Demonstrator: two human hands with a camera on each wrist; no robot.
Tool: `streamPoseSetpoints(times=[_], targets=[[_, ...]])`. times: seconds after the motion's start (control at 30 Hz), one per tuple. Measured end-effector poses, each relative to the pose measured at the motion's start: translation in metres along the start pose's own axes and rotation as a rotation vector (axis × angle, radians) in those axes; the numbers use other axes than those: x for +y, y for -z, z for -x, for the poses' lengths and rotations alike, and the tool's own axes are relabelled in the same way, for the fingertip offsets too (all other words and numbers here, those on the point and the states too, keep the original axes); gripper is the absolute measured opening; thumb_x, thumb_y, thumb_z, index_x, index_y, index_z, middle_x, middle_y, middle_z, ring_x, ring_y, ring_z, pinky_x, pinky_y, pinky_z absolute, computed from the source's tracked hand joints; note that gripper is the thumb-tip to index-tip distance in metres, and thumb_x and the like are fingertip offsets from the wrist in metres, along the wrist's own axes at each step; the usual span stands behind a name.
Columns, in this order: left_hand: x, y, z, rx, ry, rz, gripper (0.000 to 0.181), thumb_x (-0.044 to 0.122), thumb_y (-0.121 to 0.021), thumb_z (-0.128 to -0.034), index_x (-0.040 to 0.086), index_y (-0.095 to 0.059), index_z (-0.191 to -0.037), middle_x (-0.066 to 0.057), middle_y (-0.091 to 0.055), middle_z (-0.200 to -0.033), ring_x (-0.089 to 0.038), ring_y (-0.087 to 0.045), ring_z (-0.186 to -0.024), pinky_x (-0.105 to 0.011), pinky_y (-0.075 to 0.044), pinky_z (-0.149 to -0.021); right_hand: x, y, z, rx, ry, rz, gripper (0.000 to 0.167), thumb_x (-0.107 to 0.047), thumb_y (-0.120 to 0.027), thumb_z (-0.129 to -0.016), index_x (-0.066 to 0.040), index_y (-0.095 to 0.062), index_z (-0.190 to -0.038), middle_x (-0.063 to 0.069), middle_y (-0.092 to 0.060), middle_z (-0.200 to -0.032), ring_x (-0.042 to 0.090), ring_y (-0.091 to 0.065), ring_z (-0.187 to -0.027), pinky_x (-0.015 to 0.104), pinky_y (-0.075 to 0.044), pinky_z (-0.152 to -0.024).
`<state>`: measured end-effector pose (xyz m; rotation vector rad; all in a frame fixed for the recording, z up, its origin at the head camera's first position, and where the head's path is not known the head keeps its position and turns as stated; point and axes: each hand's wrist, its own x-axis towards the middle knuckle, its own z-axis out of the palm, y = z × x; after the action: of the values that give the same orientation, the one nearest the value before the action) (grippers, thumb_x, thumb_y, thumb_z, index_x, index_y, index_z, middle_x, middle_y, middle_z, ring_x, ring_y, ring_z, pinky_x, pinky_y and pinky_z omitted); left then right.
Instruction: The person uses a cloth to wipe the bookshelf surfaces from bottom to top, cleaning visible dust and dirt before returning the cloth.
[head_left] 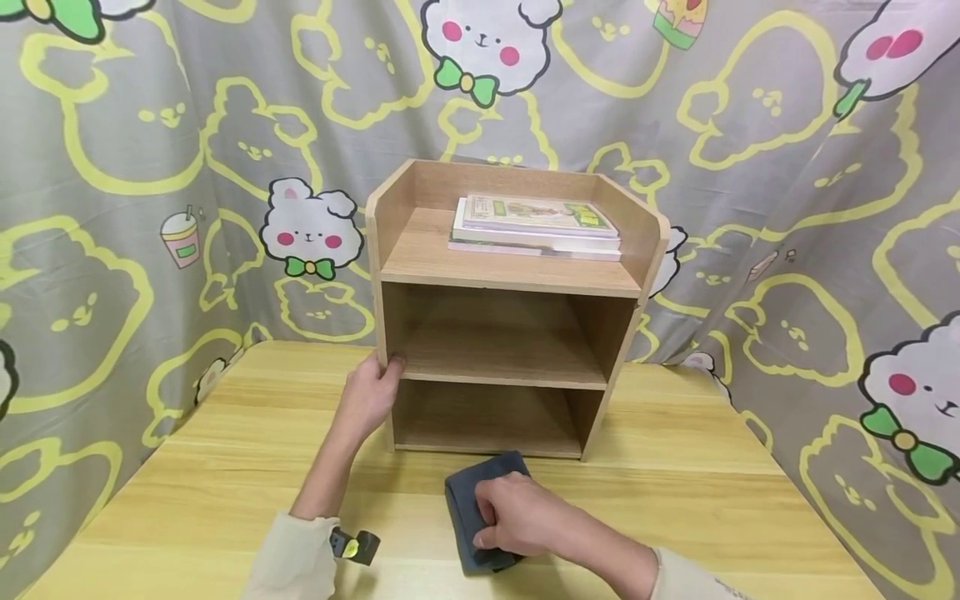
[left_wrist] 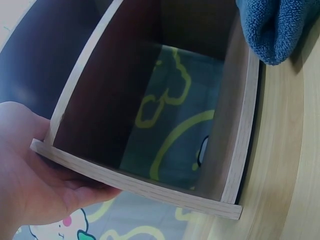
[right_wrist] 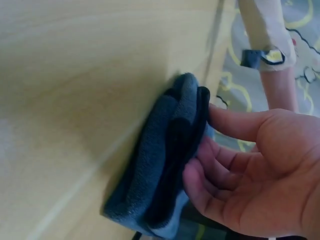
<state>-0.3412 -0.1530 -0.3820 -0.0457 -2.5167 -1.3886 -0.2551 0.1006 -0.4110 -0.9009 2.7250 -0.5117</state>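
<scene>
A small wooden shelf unit [head_left: 504,379] with a raised top edge stands on the table. My left hand [head_left: 371,393] grips its left side panel near the middle shelf, with the thumb on the front inner side. In the left wrist view that hand [left_wrist: 45,175] lies against the panel's edge, some fingers hidden behind it. In front of the unit a folded dark blue-grey towel [head_left: 463,508] rests on the table. My right hand [head_left: 521,512] pinches the towel from above, fingers curled. The right wrist view shows the thumb and fingertips at the folded towel [right_wrist: 150,155].
Several books [head_left: 536,225] are stacked on the unit's top. Its two compartments face me. A patterned curtain [head_left: 315,108] hangs behind and on both sides of the wooden table [head_left: 225,467]. A black strap device [head_left: 356,546] sits at the left cuff.
</scene>
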Motion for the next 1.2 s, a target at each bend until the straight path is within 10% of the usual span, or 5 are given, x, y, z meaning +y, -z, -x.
streamPoseSetpoints(times=[0.3, 0.73, 0.83, 1.0, 1.2], targets=[[0.001, 0.000, 0.000, 0.020, -0.013, -0.018, 0.034, 0.036, -0.044, -0.1053, 0.009, -0.063, -0.110, -0.009, -0.059, -0.079, -0.029, -0.056, -0.081, -0.039, -0.047, -0.071, 0.002, 0.063, 0.010, 0.295, -0.021, -0.211, 0.019, -0.035, -0.071, -0.095, -0.017, -0.072, -0.104, -0.007, -0.070, -0.084, 0.006, -0.061, -0.074, 0.026, -0.051, -0.064], [0.001, 0.001, -0.001, 0.002, -0.013, -0.013, 0.035, 0.037, -0.044, -0.1056, 0.009, -0.064, -0.111, -0.009, -0.059, -0.082, -0.029, -0.055, -0.080, -0.037, -0.045, -0.069, 0.032, 0.130, 0.040, 1.334, -0.208, -0.558, 0.031, -0.024, -0.076, -0.091, -0.001, -0.059, -0.104, -0.004, -0.057, -0.087, 0.012, -0.056, -0.079, 0.021, -0.046, -0.073], [0.002, 0.002, -0.002, 0.007, -0.021, -0.014, 0.034, 0.037, -0.045, -0.1056, 0.009, -0.064, -0.111, -0.009, -0.060, -0.083, -0.028, -0.055, -0.081, -0.037, -0.045, -0.069, 0.044, 0.128, 0.039, 1.302, -0.267, -0.616, 0.047, -0.024, -0.077, -0.090, -0.002, -0.052, -0.123, 0.001, -0.056, -0.108, 0.013, -0.056, -0.098, 0.022, -0.046, -0.087], [0.002, 0.001, -0.002, 0.002, -0.018, -0.007, 0.032, 0.037, -0.045, -0.1052, 0.009, -0.061, -0.100, -0.004, -0.050, -0.071, -0.026, -0.051, -0.072, -0.035, -0.043, -0.064, 0.068, 0.124, 0.035, 0.954, -0.314, -0.727, 0.071, -0.027, -0.066, -0.099, -0.005, -0.029, -0.155, 0.022, -0.048, -0.145, 0.030, -0.048, -0.133, 0.042, -0.040, -0.109], [0.001, 0.001, -0.002, 0.001, -0.011, -0.007, 0.032, 0.037, -0.045, -0.1053, 0.010, -0.062, -0.104, -0.006, -0.054, -0.076, -0.025, -0.051, -0.074, -0.035, -0.043, -0.064, 0.089, 0.118, 0.023, 0.710, -0.318, -0.754, 0.062, -0.025, -0.053, -0.104, 0.004, -0.027, -0.153, 0.029, -0.044, -0.149, 0.038, -0.045, -0.138, 0.050, -0.035, -0.114]])
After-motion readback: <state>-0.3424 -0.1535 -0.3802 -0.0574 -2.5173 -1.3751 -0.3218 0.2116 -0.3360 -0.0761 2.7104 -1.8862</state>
